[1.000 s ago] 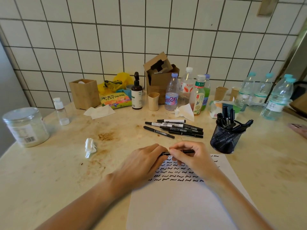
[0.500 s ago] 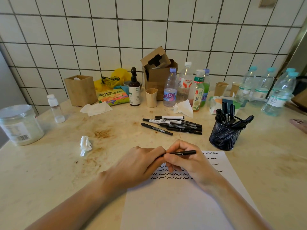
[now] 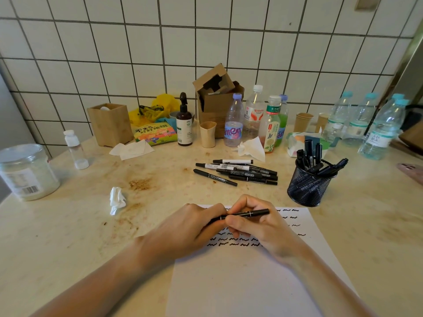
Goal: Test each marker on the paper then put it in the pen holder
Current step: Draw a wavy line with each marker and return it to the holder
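Both hands hold one black marker [image 3: 254, 212] level above the white paper [image 3: 247, 280]. My right hand [image 3: 258, 227] grips its barrel, the free end pointing right. My left hand [image 3: 192, 229] grips the marker's left end, which its fingers hide. Rows of black squiggles [image 3: 231, 244] cover the top of the paper, partly under my hands. Several loose markers [image 3: 240, 172] lie in a heap on the table beyond my hands. The black mesh pen holder [image 3: 307, 187] stands to the right of the heap with several markers upright in it.
Along the tiled wall stand a wooden box [image 3: 109, 124], a brown pump bottle [image 3: 184, 124], a cardboard box [image 3: 217, 99] and several plastic bottles [image 3: 233, 124]. A plastic jar [image 3: 26, 172] sits far left. A crumpled tissue [image 3: 116, 200] lies left of my hands.
Both hands with the marker have stayed together over the paper's top edge; the marker's right end now shows more beyond my right fingers. The view has tilted slightly.
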